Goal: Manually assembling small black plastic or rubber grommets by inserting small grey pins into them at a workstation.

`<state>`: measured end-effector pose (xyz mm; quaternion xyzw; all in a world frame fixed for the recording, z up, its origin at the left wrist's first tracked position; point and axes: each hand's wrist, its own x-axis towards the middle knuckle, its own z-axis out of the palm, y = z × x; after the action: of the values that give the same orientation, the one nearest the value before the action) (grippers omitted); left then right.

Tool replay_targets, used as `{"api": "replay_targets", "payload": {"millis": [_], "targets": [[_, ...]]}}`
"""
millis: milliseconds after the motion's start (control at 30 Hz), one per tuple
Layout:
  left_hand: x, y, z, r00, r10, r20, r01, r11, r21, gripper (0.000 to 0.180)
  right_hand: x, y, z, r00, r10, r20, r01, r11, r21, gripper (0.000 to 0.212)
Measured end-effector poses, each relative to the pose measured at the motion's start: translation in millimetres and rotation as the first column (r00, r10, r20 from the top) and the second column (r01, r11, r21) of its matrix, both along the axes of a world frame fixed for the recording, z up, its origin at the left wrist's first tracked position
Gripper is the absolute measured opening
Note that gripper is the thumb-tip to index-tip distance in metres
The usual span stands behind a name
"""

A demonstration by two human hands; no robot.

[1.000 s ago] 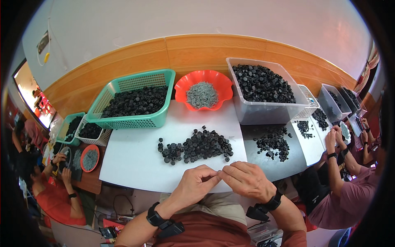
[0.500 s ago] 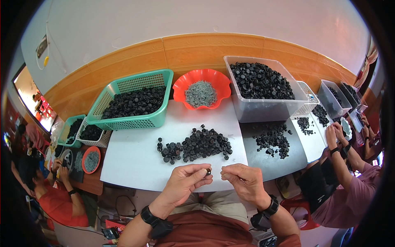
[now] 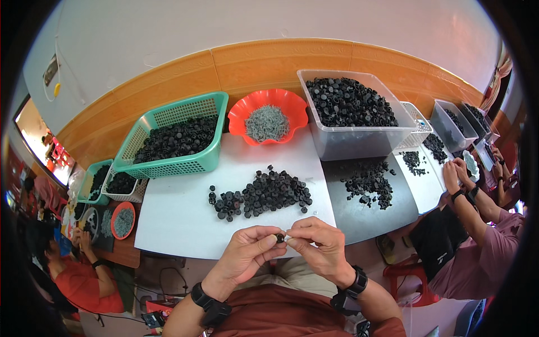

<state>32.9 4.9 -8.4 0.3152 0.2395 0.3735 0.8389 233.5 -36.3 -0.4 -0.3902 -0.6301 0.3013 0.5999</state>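
Note:
My left hand [image 3: 247,254] pinches a small round black part [image 3: 280,238] between thumb and fingers, in front of the table's near edge. My right hand [image 3: 319,247] is closed in a pinch right beside that part, its fingertips meeting it. A tiny pale bit shows between the two hands, too small to name. Beyond them on the white tabletop [image 3: 174,216] lies a pile of small black round parts [image 3: 275,194], with a looser cluster at its left.
A green basket [image 3: 210,160] of black parts, a red scalloped bowl [image 3: 297,119] of small grey pieces and a clear bin [image 3: 359,143] of black parts line the wall. Black bits [image 3: 370,185] lie on a dark board. People work at left [image 3: 92,286] and right [image 3: 477,253].
My right hand has moved left, closing the gap, and its fingertips now meet the black part in my left hand. The whole view has shifted slightly.

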Motion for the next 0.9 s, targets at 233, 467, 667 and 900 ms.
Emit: {"api": "replay_targets", "payload": {"millis": [233,467,667,900], "targets": [[-1.8,-2.2,-2.6,1.0,0.004,0.009,-0.004,1.0,-0.019,0.026,-6.9,-0.1,-5.6,1.0,-0.009,-0.003,0.009,1.0,-0.011,0.02],[2.7,-8.6,-1.7,0.88,0.28,-0.384,-0.093,0.894,0.439,0.019,-0.2,-5.4,-19.6,0.998,-0.061,-0.013,0.06,0.996,-0.066,0.019],[-1.7,-11.3,8.4,0.569,0.665,-0.483,0.202,0.457,0.866,0.016,-1.1,-6.6,-27.8,0.994,-0.066,-0.086,0.057,0.993,-0.105,0.019],[-7.5,1.2,0.0,0.454,0.811,-0.369,0.388,0.193,0.901,0.016,1.8,-6.6,-29.6,0.995,-0.064,-0.072,0.056,0.993,-0.108,0.015]]}}
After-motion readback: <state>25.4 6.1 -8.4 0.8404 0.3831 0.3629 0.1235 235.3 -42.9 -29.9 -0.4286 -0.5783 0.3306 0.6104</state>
